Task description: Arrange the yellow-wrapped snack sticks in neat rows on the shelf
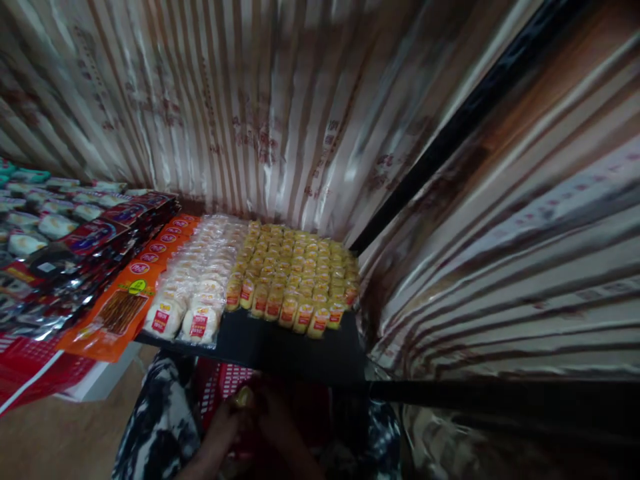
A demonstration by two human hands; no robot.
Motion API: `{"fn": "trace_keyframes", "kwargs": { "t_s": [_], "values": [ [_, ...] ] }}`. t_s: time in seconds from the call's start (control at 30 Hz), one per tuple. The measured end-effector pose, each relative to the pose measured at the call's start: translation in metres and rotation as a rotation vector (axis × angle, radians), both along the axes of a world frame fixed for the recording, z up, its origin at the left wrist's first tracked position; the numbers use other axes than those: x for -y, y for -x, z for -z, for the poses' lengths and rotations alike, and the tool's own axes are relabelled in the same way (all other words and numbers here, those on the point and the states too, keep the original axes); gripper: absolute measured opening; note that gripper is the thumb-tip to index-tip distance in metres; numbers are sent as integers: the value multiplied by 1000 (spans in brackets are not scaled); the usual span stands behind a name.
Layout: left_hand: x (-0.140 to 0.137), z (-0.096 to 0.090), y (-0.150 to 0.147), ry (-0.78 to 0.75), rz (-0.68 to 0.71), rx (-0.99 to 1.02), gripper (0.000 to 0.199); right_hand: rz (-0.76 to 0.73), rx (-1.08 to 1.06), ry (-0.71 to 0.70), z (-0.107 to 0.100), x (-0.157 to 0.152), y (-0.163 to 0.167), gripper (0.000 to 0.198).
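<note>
My left hand (229, 421) is low in the frame, closed around a small yellow wrapped snack cake (243, 398). Close beside it, my right hand (274, 415) reaches in from below; deep shadow hides its fingers. Both hands are over a red plastic basket (234, 379) between my legs, partly under the front edge of a black shelf (295, 353). Rows of similar yellow snack cakes (295, 267) stand on that shelf. Left of them lie two rows of white round wrapped cakes (203, 322).
Orange snack packets (117, 310) overlap at the left, beside dark foil packets (75, 257) and white packets (55, 223). A black pole (425, 160) slants up at the right. Striped plastic sheeting (225, 100) hangs behind and to the right.
</note>
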State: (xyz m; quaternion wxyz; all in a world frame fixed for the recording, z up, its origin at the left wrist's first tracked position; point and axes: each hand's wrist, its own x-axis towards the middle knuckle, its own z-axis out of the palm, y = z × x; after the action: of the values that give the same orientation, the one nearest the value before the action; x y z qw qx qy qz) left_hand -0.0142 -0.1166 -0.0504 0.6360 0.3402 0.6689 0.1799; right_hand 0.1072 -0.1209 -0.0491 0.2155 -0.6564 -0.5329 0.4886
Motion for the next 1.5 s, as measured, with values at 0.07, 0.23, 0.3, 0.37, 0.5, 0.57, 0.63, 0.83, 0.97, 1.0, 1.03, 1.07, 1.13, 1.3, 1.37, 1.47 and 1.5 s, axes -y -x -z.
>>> {"fn": "trace_keyframes", "kwargs": {
  "t_s": [0.07,0.23,0.3,0.37,0.5,0.57,0.63,0.83,0.97,1.0,1.03,1.07,1.13,1.3,1.37,1.47,1.5],
  "values": [
    [12,-7,3,-100,-9,-8,43,13,-69,-24,-12,8,-4,26],
    [14,-43,8,-381,13,-150,57,69,-87,-249,-53,14,-8,23],
    [7,-64,7,-439,92,-174,53,103,-69,-361,-68,12,-9,23],
    [-2,-85,3,-507,154,-206,48,142,-64,-451,-81,9,-13,23],
    [-25,-122,-17,-677,242,-235,44,266,-76,-613,-96,3,-25,24],
    [-37,-139,-33,-781,298,-228,40,350,-71,-666,-100,0,-33,27],
    [-48,-154,-51,-849,384,-210,37,447,-45,-679,-103,-3,-43,30],
    [-73,-175,-109,-891,636,-243,39,682,56,-720,-98,-10,-76,40],
    [-87,-168,-145,-1126,779,-193,28,800,55,-723,-84,-16,-97,47],
    [-91,-166,-152,-1149,807,-208,26,822,53,-723,-81,-17,-101,49],
    [-94,-165,-160,-1155,829,-236,25,843,49,-724,-78,-19,-104,51],
    [-97,-163,-167,-1154,851,-267,24,860,42,-726,-76,-21,-107,53],
    [-103,-161,-179,-1151,897,-330,24,889,23,-730,-73,-25,-110,56],
    [-117,-164,-200,-1193,1038,-466,23,906,-41,-748,-71,-36,-111,57],
    [-125,-169,-205,-1222,1065,-519,20,917,-2,-758,-71,-40,-113,56],
    [-138,-180,-212,-1263,1103,-565,20,925,63,-742,-70,-44,-113,56],
    [-143,-183,-214,-1269,1120,-573,20,927,70,-730,-70,-44,-113,56]
  ]
}}
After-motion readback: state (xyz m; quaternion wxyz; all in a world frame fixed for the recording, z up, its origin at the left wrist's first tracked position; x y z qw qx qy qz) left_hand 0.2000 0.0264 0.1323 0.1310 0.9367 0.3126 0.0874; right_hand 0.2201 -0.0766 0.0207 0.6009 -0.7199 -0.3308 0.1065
